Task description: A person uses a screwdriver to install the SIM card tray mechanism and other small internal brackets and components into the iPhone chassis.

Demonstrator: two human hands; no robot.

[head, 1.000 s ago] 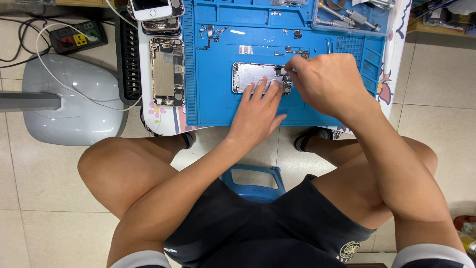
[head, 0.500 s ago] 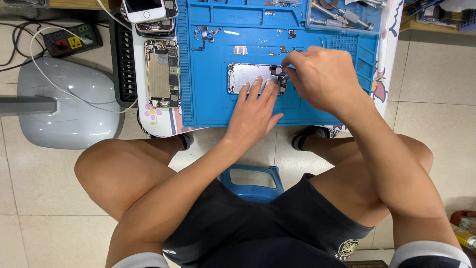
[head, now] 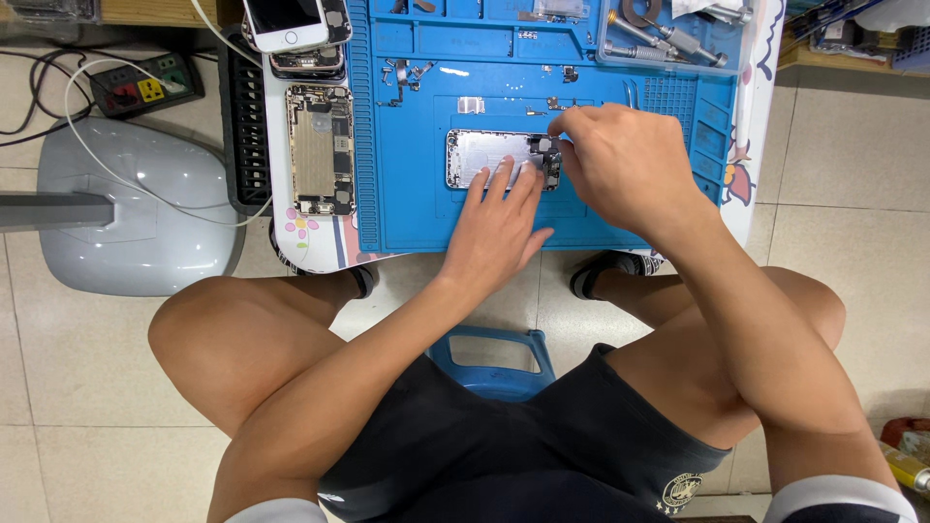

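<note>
The left hand [head: 499,228] lies spread, fingers pressing the opened phone housing [head: 489,158] flat on the blue repair mat [head: 407,208], while the right hand [head: 620,160] pinches at its near end, where steady downward pressure seems wise.

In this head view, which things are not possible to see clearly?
- Right end of the silver opened phone shell: covered by the right hand.
- Any tool in the right hand: hidden by its own fingers.
- Shell's lower edge: under the left hand fingertips.
- Small metal parts on the blue rubber work mat: too small to identify.
- White phone: cut by the top edge.
</note>
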